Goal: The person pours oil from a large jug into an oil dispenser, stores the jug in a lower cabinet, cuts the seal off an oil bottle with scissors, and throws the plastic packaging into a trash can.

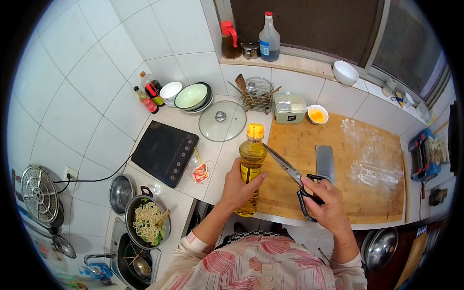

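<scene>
My left hand (239, 187) is wrapped around a bottle of cooking oil (252, 157) with a yellow cap, held upright in front of me. In my right hand (326, 205) is a pair of scissors (285, 163) with black handles. Its blades point up and left, their tips close beside the bottle just below the cap; whether they touch it I cannot tell. Behind the scissors, a cleaver (325, 162) lies on the wooden board (299, 193).
Left of the bottle are a glass lid (212, 126), an induction cooker (162, 152) and a small packet (200, 172). A pot of noodles and greens (145, 223) stands by the sink (154, 270). A bowl with egg yolk (317, 114) and a green container (290, 108) sit behind the board.
</scene>
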`<state>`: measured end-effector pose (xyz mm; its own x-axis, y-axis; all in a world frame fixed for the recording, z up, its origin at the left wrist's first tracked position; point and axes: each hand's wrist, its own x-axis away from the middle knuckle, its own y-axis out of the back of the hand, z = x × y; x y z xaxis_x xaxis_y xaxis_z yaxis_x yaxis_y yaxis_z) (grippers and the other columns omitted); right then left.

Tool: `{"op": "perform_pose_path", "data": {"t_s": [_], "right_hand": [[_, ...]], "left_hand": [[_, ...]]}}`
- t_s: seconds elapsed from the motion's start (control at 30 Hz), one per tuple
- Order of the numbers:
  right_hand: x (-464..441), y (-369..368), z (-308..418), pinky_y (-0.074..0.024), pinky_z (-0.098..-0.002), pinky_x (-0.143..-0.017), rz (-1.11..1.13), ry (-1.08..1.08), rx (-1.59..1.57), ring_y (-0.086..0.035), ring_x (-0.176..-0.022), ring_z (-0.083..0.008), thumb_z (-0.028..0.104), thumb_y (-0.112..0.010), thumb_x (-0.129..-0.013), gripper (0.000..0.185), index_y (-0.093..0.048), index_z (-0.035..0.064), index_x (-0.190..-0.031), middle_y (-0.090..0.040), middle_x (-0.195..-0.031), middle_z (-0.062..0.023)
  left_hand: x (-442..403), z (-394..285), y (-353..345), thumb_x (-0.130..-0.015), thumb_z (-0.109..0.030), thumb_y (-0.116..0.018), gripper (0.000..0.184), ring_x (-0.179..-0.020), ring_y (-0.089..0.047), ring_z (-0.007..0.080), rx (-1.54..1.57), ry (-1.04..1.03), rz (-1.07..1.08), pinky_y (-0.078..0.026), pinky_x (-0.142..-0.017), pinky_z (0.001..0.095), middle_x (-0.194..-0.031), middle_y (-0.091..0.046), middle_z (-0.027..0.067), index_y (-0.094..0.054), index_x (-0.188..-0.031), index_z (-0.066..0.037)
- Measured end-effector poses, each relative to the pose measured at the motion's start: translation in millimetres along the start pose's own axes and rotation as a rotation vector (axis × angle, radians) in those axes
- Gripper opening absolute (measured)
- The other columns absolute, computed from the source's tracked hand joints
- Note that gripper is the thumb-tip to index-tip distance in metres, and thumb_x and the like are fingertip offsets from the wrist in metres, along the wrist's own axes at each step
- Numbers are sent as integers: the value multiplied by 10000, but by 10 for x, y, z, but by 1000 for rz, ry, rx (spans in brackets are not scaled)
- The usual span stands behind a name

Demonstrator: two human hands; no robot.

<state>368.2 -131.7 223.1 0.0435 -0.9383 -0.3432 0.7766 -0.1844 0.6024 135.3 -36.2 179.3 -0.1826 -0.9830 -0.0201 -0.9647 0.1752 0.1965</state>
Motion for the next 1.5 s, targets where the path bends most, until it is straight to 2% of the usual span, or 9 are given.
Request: {"op": "perform_pose_path", "data": {"t_s": [0.3,0.5,0.77,1.2,1.4,1.5], "right_hand": [[-22,89,19,-432,-317,-547,43,-20,19,-519,-599,-238,25,-758,-711,556,-627,160,-1234,-530,-743,-103],[-10,-90,43,-438,-311,-548,-11,-41,-7,-552,-622,-225,1,-746,-715,539,-634,135,-1225,-537,-732,-104],[-10,-311,-69,-408,-281,-544,-63,-55,-120,-501,-600,-184,-15,-741,-713,532,-639,114,-1219,-479,-694,-80],[-10,48,-99,-411,-312,-539,44,32,-8,-495,-601,-224,-12,-743,-698,584,-621,147,-1246,-496,-741,-102],[36,-28,-1,-418,-311,-543,2,-12,-15,-507,-605,-218,-1,-741,-709,557,-629,145,-1236,-496,-732,-98],[80,-155,-4,-425,-306,-551,-25,-39,-39,-519,-616,-211,13,-741,-720,536,-632,134,-1231,-508,-738,-95]], "left_hand": [[-17,-43,9,-797,-227,-739,471,-845,-667,203,-52,21,49,-522,-746,329,-945,-674,149,-493,-1109,26],[-40,42,-64,-797,-205,-730,466,-789,-653,186,43,-26,20,-520,-715,317,-906,-667,118,-483,-1122,20],[-53,-13,-94,-819,-157,-713,438,-695,-626,121,197,86,25,-515,-642,277,-857,-631,58,-473,-1152,-6],[9,-17,7,-834,-140,-704,461,-707,-636,122,188,70,119,-533,-642,266,-905,-623,65,-448,-1188,9],[40,-43,-16,-836,-118,-691,460,-704,-629,122,152,17,101,-535,-649,271,-912,-617,66,-443,-1202,10],[51,-43,-41,-843,-104,-677,444,-714,-636,137,242,31,90,-538,-652,278,-927,-613,73,-439,-1198,16]]}}
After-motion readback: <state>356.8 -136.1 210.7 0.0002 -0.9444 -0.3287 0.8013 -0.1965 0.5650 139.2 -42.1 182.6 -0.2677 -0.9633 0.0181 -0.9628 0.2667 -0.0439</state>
